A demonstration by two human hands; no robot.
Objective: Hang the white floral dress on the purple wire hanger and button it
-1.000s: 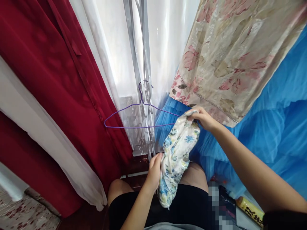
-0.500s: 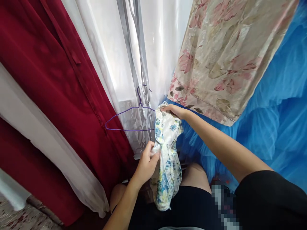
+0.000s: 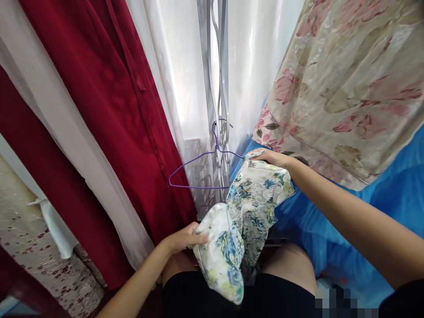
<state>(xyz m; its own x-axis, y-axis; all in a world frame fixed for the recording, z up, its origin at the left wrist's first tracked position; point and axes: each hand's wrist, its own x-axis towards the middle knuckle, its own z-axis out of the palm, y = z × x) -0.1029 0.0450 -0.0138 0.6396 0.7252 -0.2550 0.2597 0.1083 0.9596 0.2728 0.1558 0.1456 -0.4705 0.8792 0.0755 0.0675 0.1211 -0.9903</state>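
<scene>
Because its cloth looks thin and drapes in loose folds, the flowered shirt [image 3: 258, 179] can be judged light, soft and limp, not fragile but easily crumpled. It is probably best held by its edges at two spread points, since a single pinch would let the rest sag. Its top edge is pinched by the right hand [image 3: 272, 157], from which most of the cloth is hung toward seven o'clock. A lower panel is gripped by the left hand [image 3: 188, 238], thumb laid on top and fingers hidden behind; from there the shirt is spread between one and four o'clock. At nine o'clock from the right hand, the purple hanger [image 3: 217, 147] is seen, its far end covered by the shirt; whether that end is inside the cloth cannot be told.
</scene>
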